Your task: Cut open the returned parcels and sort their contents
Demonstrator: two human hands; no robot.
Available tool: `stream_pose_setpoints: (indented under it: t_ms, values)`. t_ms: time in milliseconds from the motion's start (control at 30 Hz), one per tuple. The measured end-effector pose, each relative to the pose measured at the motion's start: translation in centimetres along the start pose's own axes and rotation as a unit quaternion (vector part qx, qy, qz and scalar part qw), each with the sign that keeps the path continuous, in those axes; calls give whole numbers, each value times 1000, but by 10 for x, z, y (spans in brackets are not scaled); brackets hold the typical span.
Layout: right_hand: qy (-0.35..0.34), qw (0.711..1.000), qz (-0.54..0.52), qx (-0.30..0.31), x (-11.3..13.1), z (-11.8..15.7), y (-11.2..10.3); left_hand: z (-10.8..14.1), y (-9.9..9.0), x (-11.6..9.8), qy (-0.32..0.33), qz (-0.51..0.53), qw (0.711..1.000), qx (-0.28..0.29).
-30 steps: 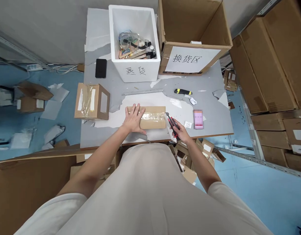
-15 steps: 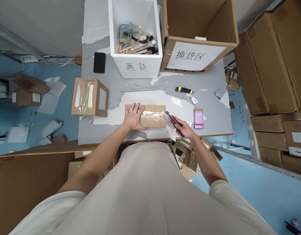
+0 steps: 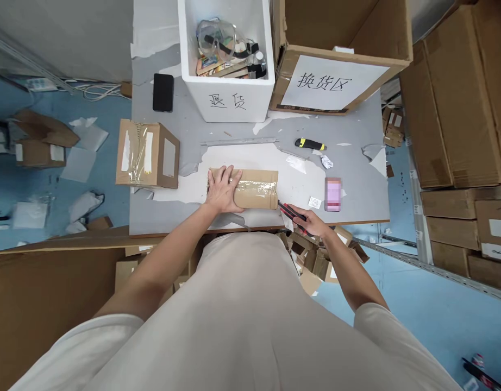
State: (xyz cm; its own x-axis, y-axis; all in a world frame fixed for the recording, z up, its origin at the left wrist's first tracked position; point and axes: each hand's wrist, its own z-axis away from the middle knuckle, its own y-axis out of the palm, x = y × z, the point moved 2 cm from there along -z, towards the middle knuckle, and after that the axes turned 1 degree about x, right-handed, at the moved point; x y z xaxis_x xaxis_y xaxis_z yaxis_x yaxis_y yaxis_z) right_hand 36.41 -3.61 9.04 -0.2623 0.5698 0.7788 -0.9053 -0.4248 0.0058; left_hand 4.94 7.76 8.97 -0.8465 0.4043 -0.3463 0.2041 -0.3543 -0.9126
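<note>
A flat brown cardboard box with clear tape along its top lies near the table's front edge. Spread over its left end is my left hand, fingers apart and pressing down on the cardboard. My right hand is wrapped round a red and black utility knife. The knife's tip is at the lower right corner of the box; whether it touches the cardboard I cannot tell. Behind and to the right lies a second utility knife, yellow and black. A phone with a pink screen rests right of my right hand.
A taped carton stands at left, with a black phone behind it. At the back are a white foam box holding goggles and other items, and a large open carton with a paper label. Stacked cartons rise at right.
My right hand has lowered the red and black knife toward the table's front edge, beside the box's lower right corner. My left hand stays on the box. The whole view has shifted slightly.
</note>
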Motion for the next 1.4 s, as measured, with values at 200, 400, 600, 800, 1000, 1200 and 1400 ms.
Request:
stream_pose_setpoints:
  t_ms: [200, 400, 600, 800, 1000, 1200, 1400]
  values:
    - [10, 1000, -16, -23, 2, 8, -2, 2, 1, 2, 0, -2, 1000, 4]
    - [-31, 977, -20, -208, -11, 15, -16, 3, -4, -2, 29, -3, 1000, -4]
    - [-79, 963, -76, -248, -13, -34, 30, 36, -12, 40, -37, 84, 989, -118]
    - [-68, 955, -115, -263, -23, -73, 67, 84, 60, 94, -181, 371, 906, -93]
    - [-99, 942, -129, -295, 5, -70, 58, 77, 60, 65, -141, 401, 898, -116]
    - [-122, 937, -66, -320, 49, -80, 29, 45, 22, 69, -216, 348, 897, -166]
    - [-70, 942, -86, -316, 45, -120, 14, 12, 33, 80, -291, 331, 883, -160]
